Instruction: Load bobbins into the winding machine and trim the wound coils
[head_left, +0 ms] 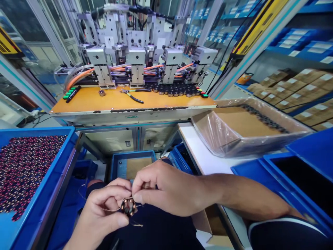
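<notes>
Low in the middle of the head view, my left hand [108, 205] grips a small ring-shaped motor stator [128, 207] with copper windings and a dark rim, held between thumb and fingers. Thin light-brown cord [111, 209] runs out from the stator on several sides, and a loose end hangs below it. At the stator's upper edge, my right hand [166, 189] pinches the cord between thumb and forefinger. Its other fingers are curled in. Whether the cord is string or twisted wire I cannot tell.
Ahead, an orange-topped machine bench [91, 102] carries cutting pliers [132, 95], a marker [73, 94], one stator [101, 92] and rows of dark stators [177, 90]. A blue bin [70, 133] full of parts stands left. At right are a plastic-lined carton [234, 142] and blue bins [275, 161].
</notes>
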Demonstrator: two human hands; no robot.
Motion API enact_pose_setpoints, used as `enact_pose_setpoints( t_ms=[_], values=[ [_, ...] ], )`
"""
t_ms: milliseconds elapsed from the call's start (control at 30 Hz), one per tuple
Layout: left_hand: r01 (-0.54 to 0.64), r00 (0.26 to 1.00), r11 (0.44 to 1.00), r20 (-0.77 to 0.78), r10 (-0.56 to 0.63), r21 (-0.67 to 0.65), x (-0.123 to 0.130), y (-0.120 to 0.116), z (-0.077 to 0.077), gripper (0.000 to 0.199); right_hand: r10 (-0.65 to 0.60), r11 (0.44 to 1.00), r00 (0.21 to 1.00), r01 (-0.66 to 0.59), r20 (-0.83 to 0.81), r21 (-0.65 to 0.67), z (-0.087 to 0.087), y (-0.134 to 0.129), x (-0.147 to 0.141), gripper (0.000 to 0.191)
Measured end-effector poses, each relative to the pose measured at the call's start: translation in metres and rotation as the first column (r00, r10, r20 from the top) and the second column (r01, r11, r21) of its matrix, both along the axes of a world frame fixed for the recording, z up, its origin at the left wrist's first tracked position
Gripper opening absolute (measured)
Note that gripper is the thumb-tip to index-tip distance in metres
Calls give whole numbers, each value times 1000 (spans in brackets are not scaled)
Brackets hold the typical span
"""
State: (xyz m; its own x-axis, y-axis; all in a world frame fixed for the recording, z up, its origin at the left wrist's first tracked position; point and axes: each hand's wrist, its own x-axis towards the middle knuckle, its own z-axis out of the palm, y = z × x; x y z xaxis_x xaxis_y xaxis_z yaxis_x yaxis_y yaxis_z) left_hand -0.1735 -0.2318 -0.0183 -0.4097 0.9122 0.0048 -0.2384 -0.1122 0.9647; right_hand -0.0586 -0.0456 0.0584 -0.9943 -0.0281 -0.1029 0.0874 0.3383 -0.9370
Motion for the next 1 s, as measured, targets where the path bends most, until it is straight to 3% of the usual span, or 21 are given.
enact_pose_setpoints(
  t_ms=[267,600,767,833,933,1000],
  values=[
    [45,994,996,91,-52,79,-1,0,-11,36,-64,962,995,82,77,-260,-11,-3,8,7],
    [17,1000,991,-22,-14,136,2,9,6,35,-49,949,996,71,77,-307,-9,-8,12,8],
    [-16,997,990,-78,28,143,4,9,5,30,-65,977,998,67,17,-201,-9,-10,15,10],
    [-29,998,992,-44,34,125,5,7,2,29,-12,992,1000,9,-23,-124,-8,-5,18,10],
    [16,999,993,48,-21,117,5,6,-2,32,118,982,976,-88,-183,164,-5,6,23,10],
    [65,991,988,107,-81,140,4,7,-3,33,170,909,905,8,-391,416,-6,14,23,10]
  ],
)
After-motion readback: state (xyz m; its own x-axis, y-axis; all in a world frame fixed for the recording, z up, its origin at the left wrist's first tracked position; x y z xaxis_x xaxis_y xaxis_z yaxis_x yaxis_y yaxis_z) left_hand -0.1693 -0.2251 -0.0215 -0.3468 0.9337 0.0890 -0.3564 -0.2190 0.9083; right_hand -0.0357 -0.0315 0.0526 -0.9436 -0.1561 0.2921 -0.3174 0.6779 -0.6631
